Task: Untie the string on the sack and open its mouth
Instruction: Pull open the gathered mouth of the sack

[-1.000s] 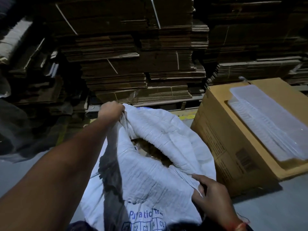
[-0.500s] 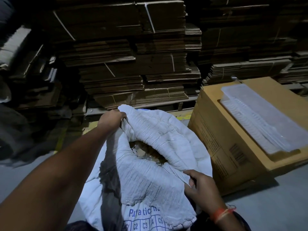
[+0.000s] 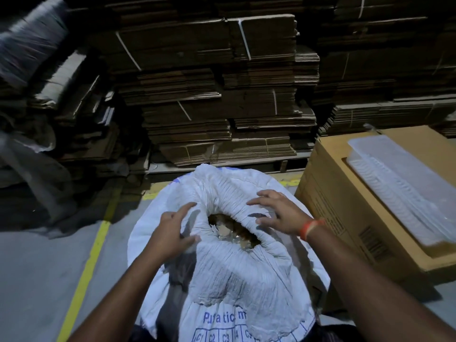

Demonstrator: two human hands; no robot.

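Note:
A white woven sack with blue printing stands upright on the floor in front of me. Its crumpled mouth gapes a little, and brown, shiny contents show inside. My left hand rests on the left side of the rim, fingers spread, thumb pressing the cloth. At the right side of the rim my right hand hovers with fingers spread, touching or just above the cloth. No string is visible.
A large cardboard box with a clear plastic tray on top stands close on the right. Stacks of flattened cartons fill the back. A yellow line runs along the grey floor on the left.
Both hands have let go of the pulled-up rim and come inward to the mouth. The sack's top has dropped and folded outward. The view has tilted down.

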